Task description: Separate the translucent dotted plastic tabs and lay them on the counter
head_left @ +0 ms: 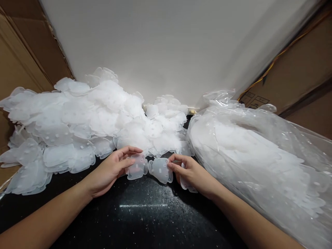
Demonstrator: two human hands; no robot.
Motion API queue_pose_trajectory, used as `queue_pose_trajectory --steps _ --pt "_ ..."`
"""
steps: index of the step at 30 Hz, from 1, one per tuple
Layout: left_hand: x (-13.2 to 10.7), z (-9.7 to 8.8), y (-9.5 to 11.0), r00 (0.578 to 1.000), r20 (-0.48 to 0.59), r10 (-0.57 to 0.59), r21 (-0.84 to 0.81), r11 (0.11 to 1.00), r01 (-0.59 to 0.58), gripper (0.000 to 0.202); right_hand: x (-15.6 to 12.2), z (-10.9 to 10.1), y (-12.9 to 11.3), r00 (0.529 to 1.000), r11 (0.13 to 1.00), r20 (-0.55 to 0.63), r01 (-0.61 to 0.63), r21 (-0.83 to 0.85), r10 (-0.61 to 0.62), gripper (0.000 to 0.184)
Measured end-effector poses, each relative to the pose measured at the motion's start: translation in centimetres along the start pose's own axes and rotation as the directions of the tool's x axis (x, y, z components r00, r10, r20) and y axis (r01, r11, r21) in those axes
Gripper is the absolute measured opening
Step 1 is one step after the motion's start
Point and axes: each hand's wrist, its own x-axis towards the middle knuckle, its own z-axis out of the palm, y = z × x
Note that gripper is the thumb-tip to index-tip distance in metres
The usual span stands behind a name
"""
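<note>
I see left hand pinching frosted sheet, right hand pinching second sheet. Piled sheets block back of desk; plastic bag crowds right forearm.

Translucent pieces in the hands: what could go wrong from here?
The left piece and right piece look thin and are pinched near their edges, so either might slip. The loose heap just beyond the left hand could slide if nudged. The clear bag, close beside the right forearm, might snag.
</note>
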Motion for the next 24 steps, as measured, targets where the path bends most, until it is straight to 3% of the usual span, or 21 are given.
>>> queue_pose_trajectory --steps 7,15,24 --pt "0.4 0.3 0.1 0.995 0.091 -0.052 0.12 0.992 0.041 0.041 0.6 -1.2 0.9 0.989 0.975 0.109 -0.116 0.188 0.097 0.039" --pt "0.1 0.2 0.3 0.993 0.101 -0.053 0.163 0.986 0.036 0.041 0.7 -1.6 0.7 0.989 0.925 0.099 -0.14 0.353 0.112 0.047" --pt "0.2 0.3 0.2 0.99 0.124 -0.065 0.157 0.987 0.045 0.045 0.8 -1.4 0.5 0.991 0.903 0.076 -0.132 0.409 0.11 0.045"
